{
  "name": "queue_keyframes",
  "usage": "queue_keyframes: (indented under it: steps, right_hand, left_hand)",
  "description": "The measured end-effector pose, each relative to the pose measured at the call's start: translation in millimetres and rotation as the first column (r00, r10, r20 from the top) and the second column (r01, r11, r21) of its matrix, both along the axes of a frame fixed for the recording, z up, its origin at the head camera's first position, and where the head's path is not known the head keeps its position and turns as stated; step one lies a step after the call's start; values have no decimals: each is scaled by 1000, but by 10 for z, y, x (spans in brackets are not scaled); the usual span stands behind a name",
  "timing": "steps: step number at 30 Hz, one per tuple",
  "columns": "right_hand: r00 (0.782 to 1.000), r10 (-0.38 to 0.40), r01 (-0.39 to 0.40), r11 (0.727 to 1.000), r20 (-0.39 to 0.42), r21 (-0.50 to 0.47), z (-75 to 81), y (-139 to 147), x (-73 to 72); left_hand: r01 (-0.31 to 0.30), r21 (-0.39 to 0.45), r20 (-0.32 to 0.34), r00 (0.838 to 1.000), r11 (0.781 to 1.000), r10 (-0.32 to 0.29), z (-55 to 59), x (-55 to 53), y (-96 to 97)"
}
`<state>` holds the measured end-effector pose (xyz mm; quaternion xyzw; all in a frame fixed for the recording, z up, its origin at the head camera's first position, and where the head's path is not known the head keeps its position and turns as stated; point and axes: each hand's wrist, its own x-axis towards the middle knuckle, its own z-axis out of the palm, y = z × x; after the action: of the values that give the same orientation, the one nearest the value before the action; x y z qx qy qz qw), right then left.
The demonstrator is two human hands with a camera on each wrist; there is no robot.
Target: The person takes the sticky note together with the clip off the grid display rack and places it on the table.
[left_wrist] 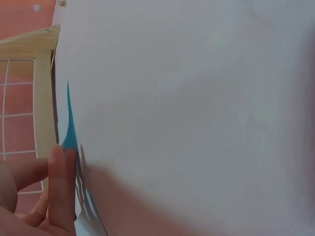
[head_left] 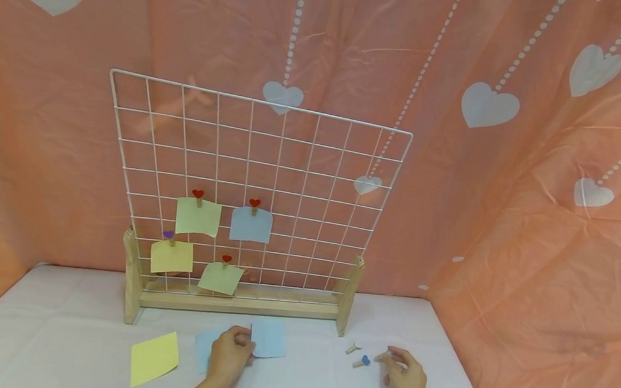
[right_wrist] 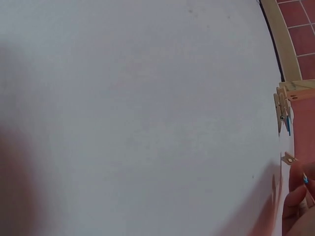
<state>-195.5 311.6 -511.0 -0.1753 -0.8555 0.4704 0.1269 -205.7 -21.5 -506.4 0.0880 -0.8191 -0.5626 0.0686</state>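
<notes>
My left hand pinches a blue sticky note by its left edge, just in front of the grid stand. Under and beside that hand lies another blue note. In the left wrist view the pinched note shows nearly edge-on past the fingertips. My right hand, at the right of the table, pinches a small wooden clothespin between thumb and fingers. Two more clothespins lie to its left: one with a blue heart, and another a little farther back.
A white wire grid stands in a wooden base. Heart clothespins hold several notes on its lower left, including a green note and a blue note. A loose yellow note lies on the table at left. Orange cloth hangs behind.
</notes>
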Motion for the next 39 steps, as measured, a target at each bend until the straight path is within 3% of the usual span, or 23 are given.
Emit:
queue_keyframes:
  steps: [6,13,19,29,39]
  right_hand:
    - [1000,-15,14,999,25,34,-44,46,10]
    - [1000,-6,3,992,23,128,-85,77,34]
    - [999,13,-19,992,47,126,-101,69,49]
    - [997,12,-25,986,80,165,-63,49,45]
    - [1000,0,0,994,6,110,72,-44,-16]
  left_hand:
    - [-13,-60,-21,1000,998,12,19,9,-2]
    - [-10,-191,-37,999,981,3,46,33,-8]
    - [6,-239,-49,999,971,-18,81,70,-42]
    - [-7,-226,-91,996,974,-14,156,113,-191]
    - [-50,-206,-142,990,977,21,240,109,-326]
